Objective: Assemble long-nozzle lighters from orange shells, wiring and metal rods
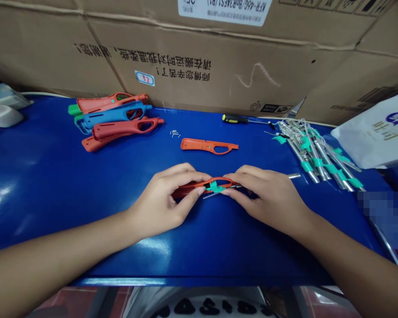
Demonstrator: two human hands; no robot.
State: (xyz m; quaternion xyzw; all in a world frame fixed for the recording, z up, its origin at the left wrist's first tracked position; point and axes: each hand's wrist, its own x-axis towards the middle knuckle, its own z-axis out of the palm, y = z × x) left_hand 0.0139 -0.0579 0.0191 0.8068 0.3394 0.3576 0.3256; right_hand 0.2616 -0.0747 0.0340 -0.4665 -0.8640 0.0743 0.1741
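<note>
Both hands meet at the middle of a blue table (pixel 53 185). My left hand (pixel 167 201) pinches the left end of an orange plastic handle shell (pixel 199 186), fingers closed round it. My right hand (pixel 268 196) grips the shell's right end, where a green trigger piece (pixel 215 187) and a thin metal rod (pixel 293 176) sit in it. A second orange shell half (pixel 208 145) lies flat just beyond the hands.
A pile of orange and blue handle shells (pixel 114 118) lies at the back left. Several metal rods with green parts (pixel 315 154) lie at the right, beside a screwdriver (pixel 239 119), small screws (pixel 175 134) and a white bag (pixel 378 132). Cardboard boxes (pixel 199 57) wall the back.
</note>
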